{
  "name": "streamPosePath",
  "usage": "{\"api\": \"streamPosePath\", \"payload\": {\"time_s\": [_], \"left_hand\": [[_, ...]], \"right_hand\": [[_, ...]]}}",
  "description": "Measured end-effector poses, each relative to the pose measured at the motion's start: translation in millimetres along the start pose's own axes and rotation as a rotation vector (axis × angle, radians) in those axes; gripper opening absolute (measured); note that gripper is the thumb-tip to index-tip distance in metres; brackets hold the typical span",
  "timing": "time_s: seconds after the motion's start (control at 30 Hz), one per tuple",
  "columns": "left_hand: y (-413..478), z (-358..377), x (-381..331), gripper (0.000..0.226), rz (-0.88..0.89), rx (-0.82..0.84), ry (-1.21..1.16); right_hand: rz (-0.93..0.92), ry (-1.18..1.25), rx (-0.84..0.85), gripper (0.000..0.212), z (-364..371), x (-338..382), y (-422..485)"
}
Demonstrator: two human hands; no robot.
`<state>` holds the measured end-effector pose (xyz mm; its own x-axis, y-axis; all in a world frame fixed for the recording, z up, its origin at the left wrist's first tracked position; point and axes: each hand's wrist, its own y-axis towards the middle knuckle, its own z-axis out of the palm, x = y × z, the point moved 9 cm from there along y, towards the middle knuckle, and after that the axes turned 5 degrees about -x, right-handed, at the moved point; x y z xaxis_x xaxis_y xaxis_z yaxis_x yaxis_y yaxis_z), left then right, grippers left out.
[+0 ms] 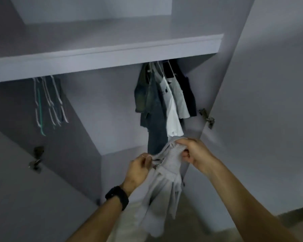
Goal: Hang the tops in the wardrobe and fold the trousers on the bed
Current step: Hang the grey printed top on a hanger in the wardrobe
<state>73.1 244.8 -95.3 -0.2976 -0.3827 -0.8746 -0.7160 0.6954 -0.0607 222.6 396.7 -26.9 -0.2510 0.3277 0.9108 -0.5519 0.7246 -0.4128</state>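
Observation:
A light grey garment [162, 193] with a ribbed band hangs between my two hands in front of the open wardrobe [101, 55]. My left hand [138, 169] pinches its upper edge on the left. My right hand [193, 151] grips the ribbed band on the right, fingers curled round it. The cloth droops down past my wrists. Whether a hanger sits inside it cannot be made out. Behind it, several tops [164, 100] hang on hangers from the rail: denim, white, grey and dark ones.
Several bare hangers [48, 102] hang at the left under the shelf. The right wardrobe door [262, 102] stands open beside my right arm, its hinge [207, 118] showing. Another hinge [36, 159] sits on the left door. Floor shows at the lower right.

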Motion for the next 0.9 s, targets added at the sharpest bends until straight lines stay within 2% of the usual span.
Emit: {"api": "streamPosePath", "payload": {"time_s": [0.1,0.23,0.3,0.37,0.47,0.5,0.53,0.6,0.67,0.73,0.8,0.83,0.9], "left_hand": [[-12.5,-31.0,42.3,0.018,-0.456,-0.119,-0.412],[-32.2,-82.2,56.5,0.024,-0.599,-0.157,-0.491],[-38.0,-107.7,54.9,0.018,-0.565,-0.179,-0.457],[-40.3,-133.1,46.4,0.004,-0.454,-0.172,-0.252],[-35.2,-159.0,27.6,0.021,-0.193,-0.194,0.089],[-34.3,-163.4,18.9,0.025,-0.124,-0.219,0.132],[-34.1,-170.7,12.9,0.029,-0.084,-0.26,0.102],[-35.1,-186.6,13.0,0.037,-0.12,-0.324,-0.068],[-36.5,-188.9,14.5,0.035,-0.2,-0.245,-0.146],[-39.8,-189.5,17.0,0.011,-0.234,-0.085,0.038],[-43.0,-189.2,18.7,0.046,-0.183,0.051,0.457],[-42.2,-189.2,19.1,0.051,-0.152,0.071,0.634],[-40.0,-190.7,10.5,0.039,-0.091,0.025,0.784]], "right_hand": [[0.002,-0.114,0.103,0.022,9.1,-17.4,11.5],[0.065,-0.245,0.187,0.015,19.7,-40.0,21.3],[0.105,-0.233,0.208,0.013,30.4,-43.6,25.5],[0.114,-0.224,0.233,0.018,47.3,-40.8,27.4],[0.057,-0.301,0.241,0.023,67.5,-31.9,29.3],[0.05,-0.314,0.246,0.024,72.2,-29.7,29.7],[0.054,-0.301,0.256,0.024,77.1,-27.6,30.3],[0.099,-0.209,0.275,0.021,88.7,-24.1,31.7],[0.135,-0.108,0.276,0.018,97.2,-17.0,33.2],[0.105,-0.095,0.265,0.019,103.5,-6.7,34.5],[0.024,-0.169,0.267,0.021,111.2,3.0,33.1],[-0.032,-0.224,0.267,0.022,115.3,7.7,31.3],[-0.193,-0.393,0.278,0.037,125.2,17.2,25.6]]}}
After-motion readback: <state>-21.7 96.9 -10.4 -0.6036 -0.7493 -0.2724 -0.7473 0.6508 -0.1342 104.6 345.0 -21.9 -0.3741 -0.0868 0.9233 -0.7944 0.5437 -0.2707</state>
